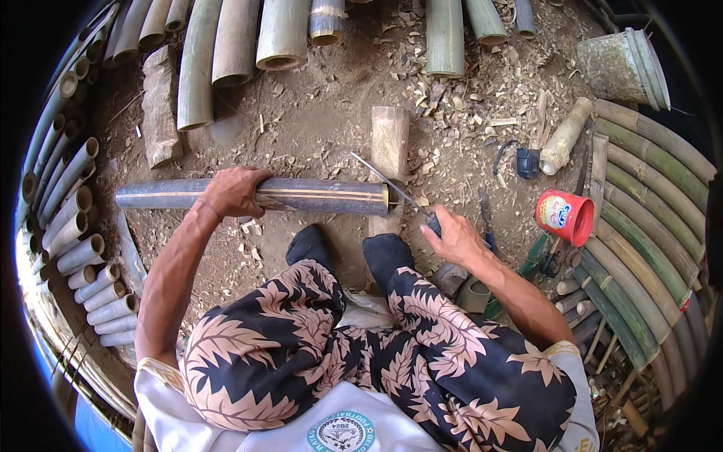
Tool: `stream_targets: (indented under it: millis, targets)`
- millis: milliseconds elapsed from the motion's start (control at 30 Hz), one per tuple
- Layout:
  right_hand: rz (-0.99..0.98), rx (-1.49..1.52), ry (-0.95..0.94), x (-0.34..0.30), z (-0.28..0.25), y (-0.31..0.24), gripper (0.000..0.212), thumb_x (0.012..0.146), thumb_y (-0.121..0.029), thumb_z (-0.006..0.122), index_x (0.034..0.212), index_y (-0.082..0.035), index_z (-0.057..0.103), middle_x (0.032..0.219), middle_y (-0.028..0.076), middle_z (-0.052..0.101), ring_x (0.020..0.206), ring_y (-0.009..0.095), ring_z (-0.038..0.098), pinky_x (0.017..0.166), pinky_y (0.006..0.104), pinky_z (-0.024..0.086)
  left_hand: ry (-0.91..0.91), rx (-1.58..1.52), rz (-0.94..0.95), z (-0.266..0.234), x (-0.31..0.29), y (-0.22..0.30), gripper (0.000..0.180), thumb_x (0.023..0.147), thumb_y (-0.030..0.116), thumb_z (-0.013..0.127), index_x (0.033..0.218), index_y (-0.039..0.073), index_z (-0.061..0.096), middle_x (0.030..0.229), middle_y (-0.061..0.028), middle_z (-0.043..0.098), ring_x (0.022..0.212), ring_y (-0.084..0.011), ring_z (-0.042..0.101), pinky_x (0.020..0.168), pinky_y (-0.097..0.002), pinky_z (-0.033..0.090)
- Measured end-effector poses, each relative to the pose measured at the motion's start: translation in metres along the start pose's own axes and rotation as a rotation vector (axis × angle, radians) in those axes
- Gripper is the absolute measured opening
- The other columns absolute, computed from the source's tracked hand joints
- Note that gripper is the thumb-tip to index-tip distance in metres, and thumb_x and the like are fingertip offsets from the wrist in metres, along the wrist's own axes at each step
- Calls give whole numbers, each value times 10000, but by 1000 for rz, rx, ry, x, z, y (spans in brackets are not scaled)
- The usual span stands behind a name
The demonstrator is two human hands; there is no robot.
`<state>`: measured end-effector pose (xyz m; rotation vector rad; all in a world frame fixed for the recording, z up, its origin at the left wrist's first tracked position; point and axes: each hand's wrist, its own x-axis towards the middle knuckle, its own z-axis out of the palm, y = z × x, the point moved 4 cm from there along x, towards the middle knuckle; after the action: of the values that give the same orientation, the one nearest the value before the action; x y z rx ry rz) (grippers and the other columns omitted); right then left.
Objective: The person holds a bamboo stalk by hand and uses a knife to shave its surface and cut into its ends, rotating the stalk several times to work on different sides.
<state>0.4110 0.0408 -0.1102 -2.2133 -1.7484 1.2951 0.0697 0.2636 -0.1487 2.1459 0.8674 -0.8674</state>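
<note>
A dark bamboo tube [331,194] with a pale strip along its length lies crosswise in front of me. Its right end rests over a wooden block [390,143] on the ground. My left hand [232,191] is closed around the tube left of its middle. In my right hand [457,237] is the dark handle of a long, thin metal file-like tool [384,179]; whether it is a file or a narrow blade I cannot make out. Its shaft slants up and left across the tube's right end; contact with the tube is unclear.
Bamboo tubes [282,38] lie at the far side, with stacks of more [75,196] at left and long poles [640,173] at right. A red tub [575,218], a dirty bucket [621,69], a stone block [160,105] and a wooden mallet-like piece [566,135] lie around. Chips litter the soil.
</note>
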Motion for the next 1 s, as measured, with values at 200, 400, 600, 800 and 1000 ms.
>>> stream_targets:
  millis: [200,400,600,800,1000]
  targets:
    - [-548,115,392,-18,-45,-87,384,964,-270,637,1135,59,536,818,192,649,659,305,688,563,388,563,482,105,110,21,-9,0,557,573,211,790,1102,124,641,923,-97,674,856,-328,661,797,-449,562]
    - [-17,-86,-85,17,-2,-14,291,945,-231,656,1032,9,517,724,200,627,547,324,655,512,412,505,319,108,-6,16,-5,3,492,584,185,768,1052,110,635,924,-98,688,886,-305,682,781,-428,566]
    - [-575,151,431,-14,-35,-84,336,967,-270,618,1111,21,528,797,224,679,605,335,695,530,399,562,597,143,36,32,-17,6,521,595,140,770,1090,117,611,1009,-79,671,959,-286,650,852,-428,525]
    - [-182,19,49,0,-20,-47,375,974,-295,606,1142,22,496,739,205,660,621,356,692,541,429,562,766,181,70,48,-25,11,537,602,149,776,1106,100,599,1021,-73,648,990,-275,627,887,-425,486]
    - [-163,-200,57,8,-6,-31,365,959,-289,633,1115,20,517,699,209,640,628,357,693,566,448,558,805,200,65,42,-23,12,510,636,165,791,1102,101,597,1019,-78,648,994,-274,624,901,-427,476]
